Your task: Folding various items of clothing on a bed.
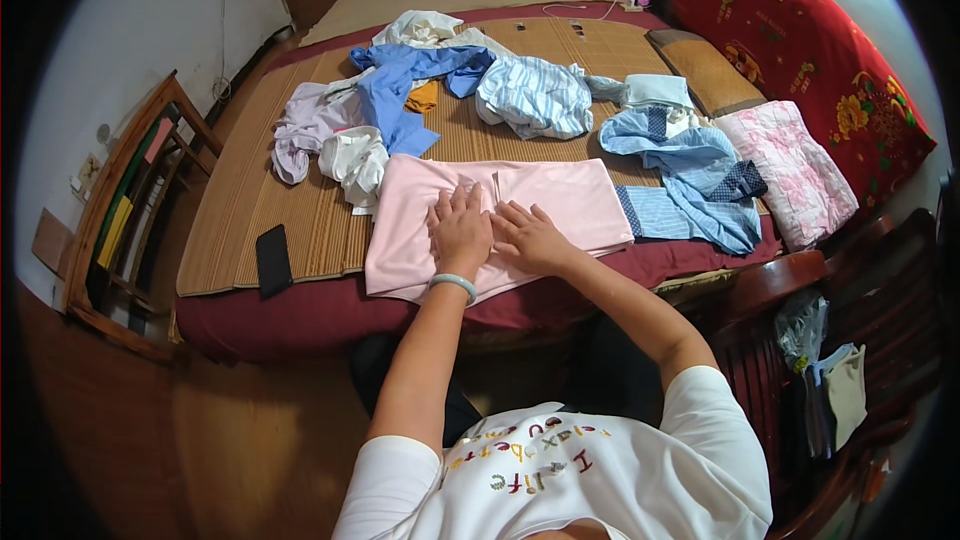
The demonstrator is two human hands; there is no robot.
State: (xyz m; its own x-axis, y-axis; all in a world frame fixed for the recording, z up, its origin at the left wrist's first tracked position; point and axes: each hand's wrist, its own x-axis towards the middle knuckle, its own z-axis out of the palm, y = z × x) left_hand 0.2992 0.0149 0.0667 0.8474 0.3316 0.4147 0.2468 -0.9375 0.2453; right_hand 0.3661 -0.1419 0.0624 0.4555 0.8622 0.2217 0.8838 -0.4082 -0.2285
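A pink piece of clothing (570, 195), folded into a wide flat shape, lies at the near edge of the bed. My left hand (460, 228), with a pale green bangle (453, 285) at its wrist, rests flat on its middle. Just to the right, my right hand (532, 238) presses on the same cloth with fingers spread. The two hands are side by side, fingertips pointing away from me. Neither one grips the fabric. What kind of garment it is cannot be told from its folded form.
Behind the pink cloth lie crumpled clothes: a blue garment (400, 105), a striped shirt (535, 95) and white pieces (355, 162). Light blue clothing (690, 180) lies to the right, beside a pink-white folded quilt (790, 165). A black phone (273, 260) is at left; a wooden chair (780, 280) stands right.
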